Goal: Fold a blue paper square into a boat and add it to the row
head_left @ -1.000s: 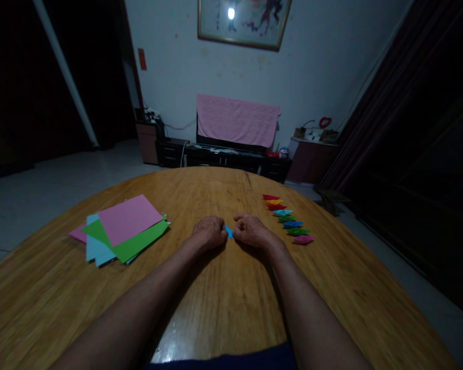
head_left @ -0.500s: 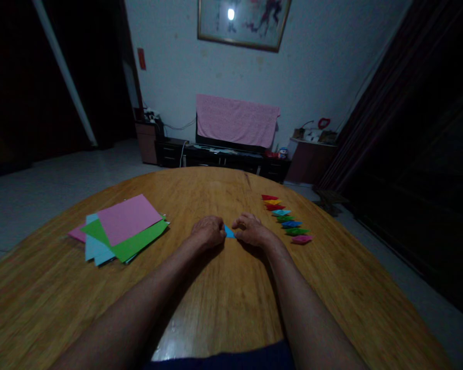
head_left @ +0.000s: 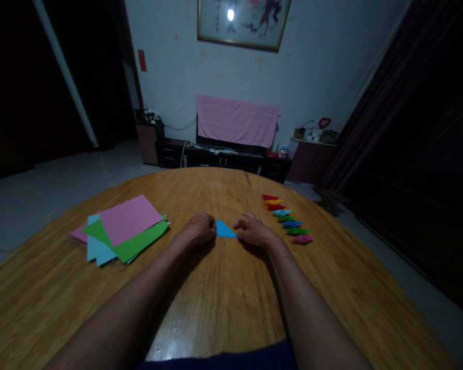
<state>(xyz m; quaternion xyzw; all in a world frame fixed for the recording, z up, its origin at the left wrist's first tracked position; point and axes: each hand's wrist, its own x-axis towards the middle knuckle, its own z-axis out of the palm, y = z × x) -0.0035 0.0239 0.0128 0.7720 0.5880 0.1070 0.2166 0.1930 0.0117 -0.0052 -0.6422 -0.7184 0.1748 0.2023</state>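
A small blue folded paper [head_left: 224, 230], roughly triangular, lies on the table between my two hands. My left hand [head_left: 200, 228] is closed on its left end, the fingers curled down and partly hiding that edge. At the right corner of the paper, my right hand [head_left: 251, 229] has its thumb and fingers bent together on the tip. Most of the blue surface shows between them, flat against the wood. To the right of my right hand runs a slanted row of several small folded paper boats, the blue one [head_left: 292, 224] and the pink one [head_left: 303, 239] among them.
A round wooden table [head_left: 216, 293] carries everything. Loose paper sheets, with a pink sheet [head_left: 131, 220] and a green sheet [head_left: 139, 244] on top, lie at the left. Beyond the table stand a low black cabinet [head_left: 204, 159] and a screen under a pink cloth [head_left: 237, 121].
My left hand has slid left along the blue paper, so more of it shows. The right hand stays nearly in place at the right corner.
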